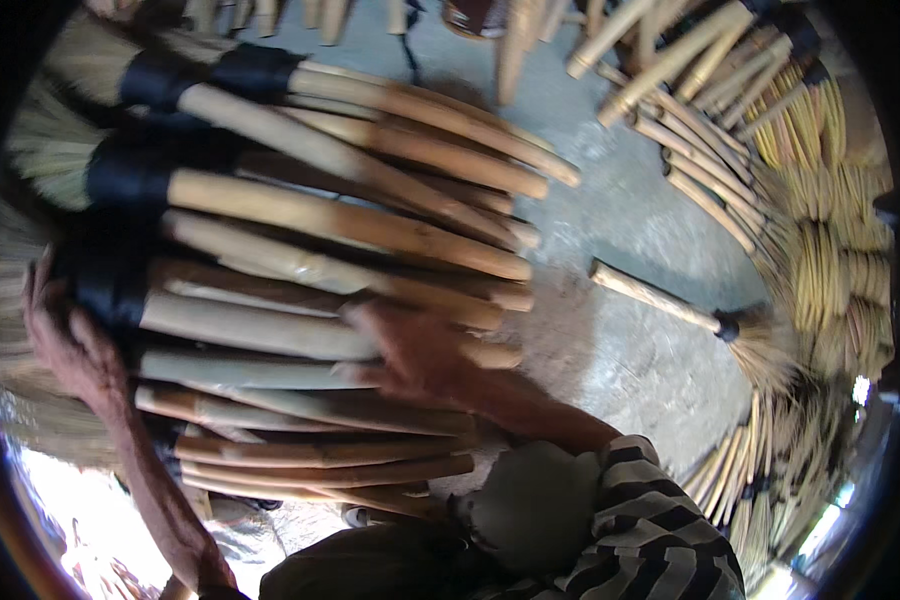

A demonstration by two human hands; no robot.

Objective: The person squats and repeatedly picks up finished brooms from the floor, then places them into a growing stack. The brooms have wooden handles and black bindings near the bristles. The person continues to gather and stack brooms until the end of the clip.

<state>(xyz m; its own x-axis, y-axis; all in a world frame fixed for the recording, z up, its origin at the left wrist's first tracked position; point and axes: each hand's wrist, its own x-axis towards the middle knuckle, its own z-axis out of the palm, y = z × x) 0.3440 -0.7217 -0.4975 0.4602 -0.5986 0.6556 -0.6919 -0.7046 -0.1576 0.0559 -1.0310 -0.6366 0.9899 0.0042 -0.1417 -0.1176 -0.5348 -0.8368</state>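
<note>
A wide pile of brooms lies in front of me, with pale wooden handles [350,225] pointing right and black bindings [128,172] and straw bristles at the left. My left hand [75,335] rests at the bristle end, fingers stretched out and a little apart beside a black binding [105,275]. Across the middle of the pile reaches my right hand [405,345], thumb and fingers over a thick pale handle [255,325]. Motion blurs this hand, so whether its fingers close round the handle is unclear.
A single broom [655,292] lies on the grey floor [650,380] to the right. More brooms [710,170] are heaped at the far right, near bundles of yellowish straw [820,270]. Other handles [735,470] fan out at the lower right. Further handle ends [520,50] show at the top.
</note>
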